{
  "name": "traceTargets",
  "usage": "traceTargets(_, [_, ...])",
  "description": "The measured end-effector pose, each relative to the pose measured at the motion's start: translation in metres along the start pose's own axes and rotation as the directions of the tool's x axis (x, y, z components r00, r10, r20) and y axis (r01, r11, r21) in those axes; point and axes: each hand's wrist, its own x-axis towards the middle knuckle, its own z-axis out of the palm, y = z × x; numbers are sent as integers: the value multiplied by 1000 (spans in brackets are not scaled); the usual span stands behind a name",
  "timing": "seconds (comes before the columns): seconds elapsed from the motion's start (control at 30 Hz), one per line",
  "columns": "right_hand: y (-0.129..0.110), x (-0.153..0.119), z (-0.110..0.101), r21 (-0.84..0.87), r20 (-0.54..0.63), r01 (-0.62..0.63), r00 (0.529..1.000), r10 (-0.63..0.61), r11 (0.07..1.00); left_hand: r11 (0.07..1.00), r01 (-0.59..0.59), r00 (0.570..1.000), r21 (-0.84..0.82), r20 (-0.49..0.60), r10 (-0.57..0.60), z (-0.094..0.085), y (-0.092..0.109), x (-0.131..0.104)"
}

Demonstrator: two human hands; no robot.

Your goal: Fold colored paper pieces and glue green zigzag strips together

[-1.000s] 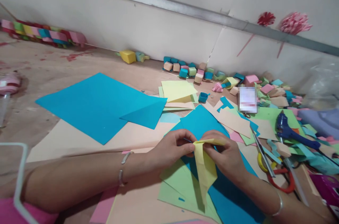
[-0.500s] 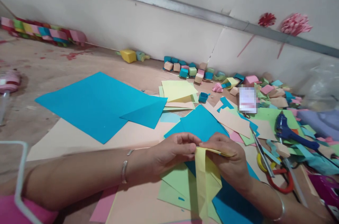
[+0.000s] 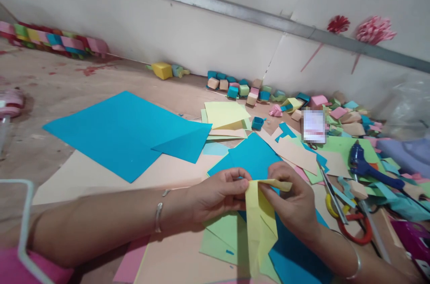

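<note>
A folded piece of yellow paper [image 3: 260,225] hangs between my two hands, its long creased part pointing down and a narrow flap sticking out to the right at the top. My left hand [image 3: 220,194] pinches its upper left corner between thumb and fingers. On the other side my right hand [image 3: 294,201] is closed on the paper, thumb on its front near the flap; some of those fingertips are hidden behind it. Beneath the hands lie blue paper sheets [image 3: 253,152] and green paper sheets [image 3: 221,243].
A large blue sheet [image 3: 110,131] lies left. Scissors with red and yellow handles [image 3: 356,229] and a blue glue gun [image 3: 372,169] lie right, among paper scraps. Small folded paper boxes [image 3: 231,91] line the wall. A stack of yellow paper [image 3: 225,114] sits behind my hands.
My right hand has shifted slightly, with its thumb now lower on the paper's front and the top flap showing more. My left hand keeps its pinch.
</note>
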Motion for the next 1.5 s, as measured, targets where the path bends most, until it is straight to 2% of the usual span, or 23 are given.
traceTargets(0.13, [2, -2, -5, -36, 52, 90, 995, -88, 995, 1000, -5, 1000, -20, -16, 4, 0, 0, 0])
traceTargets(0.23, [1, 0, -8, -137, 89, 139, 988, -128, 981, 1000, -17, 999, -20, -29, 16, 1, 0, -1])
traceTargets(0.47, [-10, 8, -18, -363, 238, 320, 940, -245, 875, 996, -49, 998, -78, -34, 47, 1, 4, -2])
traceTargets(0.67, [-16, 9, -25, -339, 317, 349, 917, -243, 874, 991, -79, 997, -108, -34, 76, -1, 5, 1])
traceTargets(0.77, [-14, 9, -23, -337, 285, 302, 936, -209, 892, 997, -47, 998, -69, -53, 44, -2, 4, 1])
traceTargets(0.87, [-11, 9, -19, -334, 243, 135, 969, -53, 933, 1000, -13, 998, -11, -64, 12, -2, 4, 0])
traceTargets(0.93, [-10, 9, -18, -345, 217, 22, 975, 57, 938, 1000, 4, 998, 6, -59, -3, -1, 5, -1])
traceTargets(1.0, [-11, 11, -19, -349, 256, -20, 960, 116, 937, 1000, 5, 998, 14, -56, -4, 0, 5, -2])
traceTargets(1.1, [-14, 14, -21, -329, 410, -7, 900, 150, 944, 999, -1, 998, 32, -65, 3, 1, 6, -2])
traceTargets(1.17, [-15, 15, -23, -344, 469, -2, 866, 174, 939, 999, 18, 997, 51, -75, -14, 1, 5, -1])
traceTargets(1.37, [-14, 13, -23, -447, 422, -113, 848, 321, 887, 986, 99, 985, 132, -152, -79, 5, 4, 0])
traceTargets(1.5, [-8, 14, -19, -454, 428, -132, 835, 345, 881, 972, 162, 976, 170, -170, -133, 9, 5, -1])
